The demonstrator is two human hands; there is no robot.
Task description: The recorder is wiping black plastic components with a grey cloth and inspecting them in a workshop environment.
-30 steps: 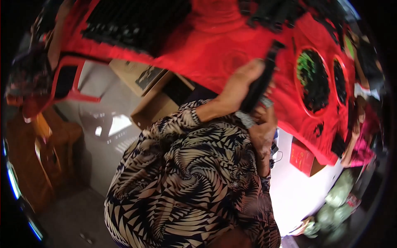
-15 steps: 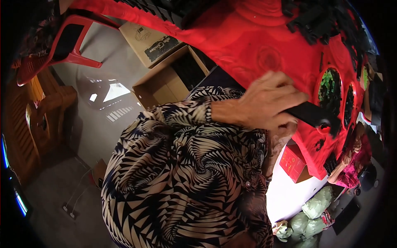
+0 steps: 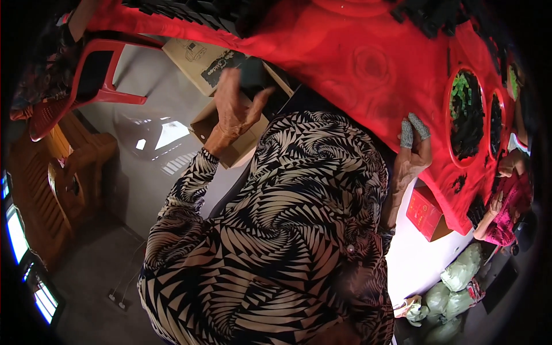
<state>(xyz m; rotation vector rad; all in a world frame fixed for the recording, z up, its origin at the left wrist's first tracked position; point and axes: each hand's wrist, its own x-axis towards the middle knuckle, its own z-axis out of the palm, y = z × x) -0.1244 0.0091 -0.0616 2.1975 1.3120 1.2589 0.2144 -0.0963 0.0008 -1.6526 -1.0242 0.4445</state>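
Observation:
My left hand is over the open cardboard box left of the table, its thumb and fingers spread. Just beyond those fingers is a blurred dark shape; I cannot tell whether it is a loose piece or part of the box's contents. My right hand is at the edge of the red-covered table. Two of its fingers, stretched out, wear grey finger sleeves, and nothing shows in its grasp. Beside it stands a red-rimmed oval basin with green and black pieces in it.
Black parts are heaped on the table's far side, and a second red-rimmed basin stands at the right. A red chair is at the left. A red carton and pale green sacks lie lower right, near another person's hands.
My left hand has swung left from the table to the cardboard box; the flat black piece it held is no longer in its grip. My right hand, earlier mostly hidden beneath, now shows.

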